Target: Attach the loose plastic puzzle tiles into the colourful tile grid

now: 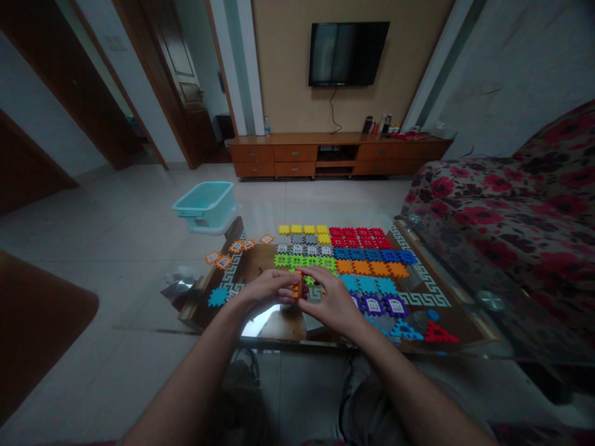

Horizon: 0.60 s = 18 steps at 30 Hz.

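My left hand [266,288] and my right hand [329,298] meet above the near part of a glass-topped low table [432,282]. Both grip the same small orange and red plastic piece [298,286] between their fingertips. Behind the hands lie rows of interlocking plastic tiles: yellow [302,230], red [357,237], grey [304,249], blue [374,254], green [304,261], orange [372,268], teal [367,285] and purple [379,304]. Part of the green row is hidden by my fingers.
Loose orange tiles [235,251] and one teal tile [217,297] lie at the table's left. A red triangular piece [437,334] lies at the near right. A teal plastic bin [206,205] stands on the floor. A floral sofa [511,204] is at the right.
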Available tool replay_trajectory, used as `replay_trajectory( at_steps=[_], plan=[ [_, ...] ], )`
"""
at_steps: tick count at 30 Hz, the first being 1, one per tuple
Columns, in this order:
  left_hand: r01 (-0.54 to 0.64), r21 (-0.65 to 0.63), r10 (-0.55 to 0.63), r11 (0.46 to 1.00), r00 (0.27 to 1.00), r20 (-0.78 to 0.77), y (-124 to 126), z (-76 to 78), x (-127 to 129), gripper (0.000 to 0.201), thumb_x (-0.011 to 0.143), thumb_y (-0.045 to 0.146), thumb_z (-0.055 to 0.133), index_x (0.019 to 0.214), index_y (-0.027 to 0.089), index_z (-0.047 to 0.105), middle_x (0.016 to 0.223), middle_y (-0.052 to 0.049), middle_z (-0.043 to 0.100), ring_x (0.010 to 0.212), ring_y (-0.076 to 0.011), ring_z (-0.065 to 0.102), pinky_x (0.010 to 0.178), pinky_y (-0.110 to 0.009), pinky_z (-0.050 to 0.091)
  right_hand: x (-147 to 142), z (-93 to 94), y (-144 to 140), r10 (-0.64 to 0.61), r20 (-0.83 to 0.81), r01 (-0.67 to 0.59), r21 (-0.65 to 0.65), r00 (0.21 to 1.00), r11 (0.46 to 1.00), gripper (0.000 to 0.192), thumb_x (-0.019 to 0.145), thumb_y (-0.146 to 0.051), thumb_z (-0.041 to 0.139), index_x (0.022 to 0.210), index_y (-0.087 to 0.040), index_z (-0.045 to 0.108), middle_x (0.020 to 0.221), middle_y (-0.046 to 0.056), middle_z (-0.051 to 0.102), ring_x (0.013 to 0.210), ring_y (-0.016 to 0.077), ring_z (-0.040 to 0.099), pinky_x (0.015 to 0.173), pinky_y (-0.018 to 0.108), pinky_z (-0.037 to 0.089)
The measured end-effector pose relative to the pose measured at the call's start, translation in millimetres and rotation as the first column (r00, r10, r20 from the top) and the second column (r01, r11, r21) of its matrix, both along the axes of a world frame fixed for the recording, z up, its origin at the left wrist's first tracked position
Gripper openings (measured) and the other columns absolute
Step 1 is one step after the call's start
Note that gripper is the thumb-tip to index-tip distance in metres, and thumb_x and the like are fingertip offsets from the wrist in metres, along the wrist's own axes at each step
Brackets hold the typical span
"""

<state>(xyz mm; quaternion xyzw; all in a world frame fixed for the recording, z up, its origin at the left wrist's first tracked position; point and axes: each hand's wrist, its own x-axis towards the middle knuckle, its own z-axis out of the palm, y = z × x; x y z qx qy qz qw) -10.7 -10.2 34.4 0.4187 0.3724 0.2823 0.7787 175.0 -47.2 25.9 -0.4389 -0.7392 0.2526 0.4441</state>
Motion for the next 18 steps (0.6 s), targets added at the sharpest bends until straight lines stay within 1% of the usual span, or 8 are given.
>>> replay_trajectory(
  at_steps=[3,7,12,16,18],
  plan=[
    [0.013,-0.012,-0.013,1.000,1.000,0.005,-1.2,3.0,1.1,0.033,0.072,0.042,0.081,0.087,0.014,0.073,0.067,-0.005,0.064,0.063,-0.0141,0.057,0.066,-0.028,0.047,-0.1,-1.2,0.1,-0.011,0.018,0.011,0.022,1.000,1.000,0.055,0.070,-0.016,0.073,0.123,-0.026,0.064,0.117,0.006,0.067,0.110,0.0236,0.060,0.098,0.043,0.047],
    [0.020,-0.046,-0.021,0.999,1.000,-0.019,-2.6,8.1,2.7,0.040,0.070,0.047,0.081,0.087,0.012,0.071,0.072,-0.005,0.066,0.063,-0.0116,0.057,0.068,-0.027,0.048,0.5,-3.6,1.3,-0.020,0.042,0.017,0.065,0.999,0.998,0.055,0.070,-0.014,0.072,0.123,-0.024,0.063,0.117,0.007,0.067,0.109,0.0237,0.060,0.097,0.044,0.048],
    [0.045,-0.054,-0.045,0.997,0.999,-0.002,-2.2,7.6,1.6,0.040,0.074,0.048,0.079,0.092,0.012,0.071,0.083,-0.008,0.070,0.073,-0.0140,0.062,0.075,-0.028,0.049,1.7,-4.8,2.2,-0.021,0.069,0.014,0.106,0.997,0.994,0.053,0.071,-0.014,0.071,0.122,-0.022,0.062,0.116,0.007,0.068,0.108,0.0229,0.060,0.095,0.042,0.050],
    [0.032,-0.085,-0.032,0.996,0.999,0.008,-1.4,4.7,0.5,0.036,0.073,0.044,0.080,0.089,0.013,0.070,0.077,-0.004,0.068,0.066,-0.0113,0.060,0.074,-0.028,0.048,2.3,-4.9,2.0,-0.016,0.082,0.006,0.124,0.996,0.992,0.053,0.072,-0.013,0.071,0.123,-0.023,0.061,0.116,0.006,0.068,0.108,0.0225,0.060,0.095,0.042,0.050],
    [0.030,-0.095,-0.030,0.995,1.000,0.009,-1.2,4.3,0.8,0.036,0.072,0.043,0.081,0.088,0.013,0.069,0.077,-0.004,0.068,0.065,-0.0107,0.059,0.075,-0.028,0.048,2.0,-4.6,1.9,-0.015,0.090,0.004,0.120,0.996,0.993,0.053,0.072,-0.013,0.070,0.124,-0.023,0.061,0.116,0.007,0.068,0.109,0.0227,0.060,0.095,0.042,0.050]
  ],
)
